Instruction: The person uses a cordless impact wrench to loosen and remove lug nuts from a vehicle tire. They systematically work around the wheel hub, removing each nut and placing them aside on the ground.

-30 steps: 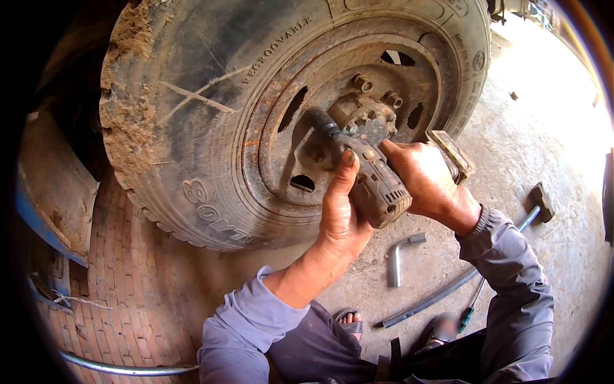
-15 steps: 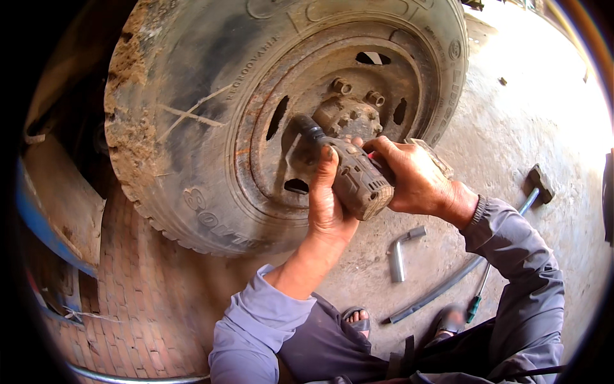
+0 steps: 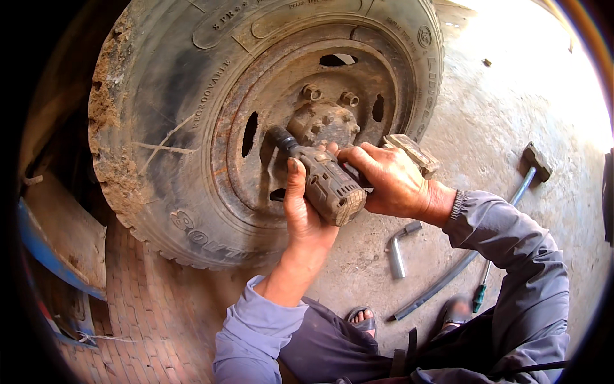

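Grip matters most with this step: the impact wrench (image 3: 326, 182) sits against the rusty wheel disc (image 3: 256, 115) of the big truck tyre (image 3: 160, 147), its black socket (image 3: 280, 137) pressed onto a fastening at the left of the hub (image 3: 323, 123), and both hands are wrapped on the tool. The left hand (image 3: 300, 208) cups the underside of the body, thumb up along its side, fingers clenched on the casing; the right hand (image 3: 387, 179) is closed on the handle, which is mostly hidden under its fingers. To do it well, I judge the socket should sit square and fully home on the nut, the tool's axis in line with the stud, the left hand pushing inward so the socket cannot ride off and round the corners. The wrench casing is grey-brown, ribbed and dusty; the disc is flaking rust with oval vent holes; two bare nuts (image 3: 329, 96) stand above the hub. The tyre's rubber is cracked, caked with dried mud along its left shoulder. On the rough concrete ground (image 3: 511, 96) near its right edge lie a hammer (image 3: 534, 163), an angled metal wrench (image 3: 398, 246), a curved dark strip (image 3: 441, 285) and a green-handled screwdriver (image 3: 480, 291); brick paving (image 3: 147, 301) runs toward the lower left corner.
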Tool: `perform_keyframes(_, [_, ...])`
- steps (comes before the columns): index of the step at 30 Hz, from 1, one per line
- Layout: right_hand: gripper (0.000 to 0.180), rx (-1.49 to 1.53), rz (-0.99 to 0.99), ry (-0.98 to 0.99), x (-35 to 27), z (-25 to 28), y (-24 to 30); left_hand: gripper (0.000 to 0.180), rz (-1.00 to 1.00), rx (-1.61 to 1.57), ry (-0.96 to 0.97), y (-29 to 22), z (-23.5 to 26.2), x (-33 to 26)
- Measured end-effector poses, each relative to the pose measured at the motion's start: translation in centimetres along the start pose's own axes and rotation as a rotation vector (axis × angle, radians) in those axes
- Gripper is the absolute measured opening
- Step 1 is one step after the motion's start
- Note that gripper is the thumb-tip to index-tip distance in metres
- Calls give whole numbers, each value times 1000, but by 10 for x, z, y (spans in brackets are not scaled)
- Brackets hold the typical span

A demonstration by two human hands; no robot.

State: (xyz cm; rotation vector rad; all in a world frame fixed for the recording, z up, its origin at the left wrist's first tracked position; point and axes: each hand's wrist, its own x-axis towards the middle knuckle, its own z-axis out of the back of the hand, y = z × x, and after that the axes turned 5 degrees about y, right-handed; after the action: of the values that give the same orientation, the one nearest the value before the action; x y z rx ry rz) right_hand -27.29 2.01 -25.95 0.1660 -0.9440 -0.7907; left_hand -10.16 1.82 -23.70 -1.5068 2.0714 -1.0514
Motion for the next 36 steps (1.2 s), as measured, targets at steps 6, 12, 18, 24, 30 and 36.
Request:
perform_keyframes(6, [62,-16,32,12,-3,2,-3,68,10,52,11,-1,-5,0])
perform_keyframes(12, [59,-7,39,5,-1,2,-1,71,-14,119,28,-3,1,-2])
perform_keyframes(18, [54,-70,6,1,3,-1,2,61,-16,83,-35,-7,2,-4])
perform_keyframes(24, [41,-136,-7,-15,8,-6,-1,58,15,52,-51,-12,4,-6])
perform_keyframes(30, [46,-139,-8,46,12,-2,-1,54,-1,61,-46,-7,2,-8])
perform_keyframes(36, [48,-33,-135,129,16,-1,4,53,-10,50,-25,-6,3,-5])
